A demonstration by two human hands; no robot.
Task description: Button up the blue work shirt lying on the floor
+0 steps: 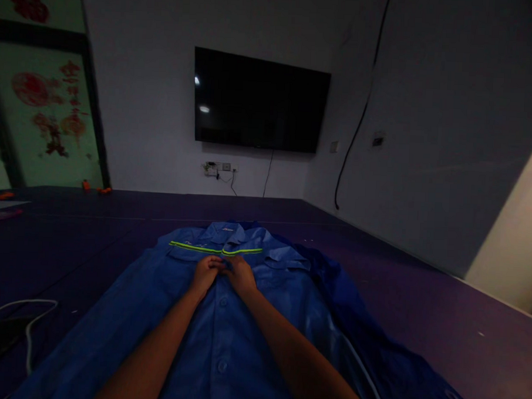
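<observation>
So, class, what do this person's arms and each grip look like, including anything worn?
The left forearm and right forearm are bare and tapering, with no sleeve, watch or bracelet visible. The left grip and right grip are ungloved hands; small markings or rings are too dim to tell.

1. Left hand (205,274): bare; outline rounded across the back. Fingers partly hidden; nail detail too small to tell.
2. Right hand (242,276): bare; back of the hand smooth in outline, fingers partly hidden.
3. Left forearm (163,342): bare from wrist to lower picture edge, slender at the wrist, widening evenly; surface in shadow.
4. Right forearm (294,353): likewise bare, same taper, broadest at the lower edge, where shadow obscures detail.
</observation>
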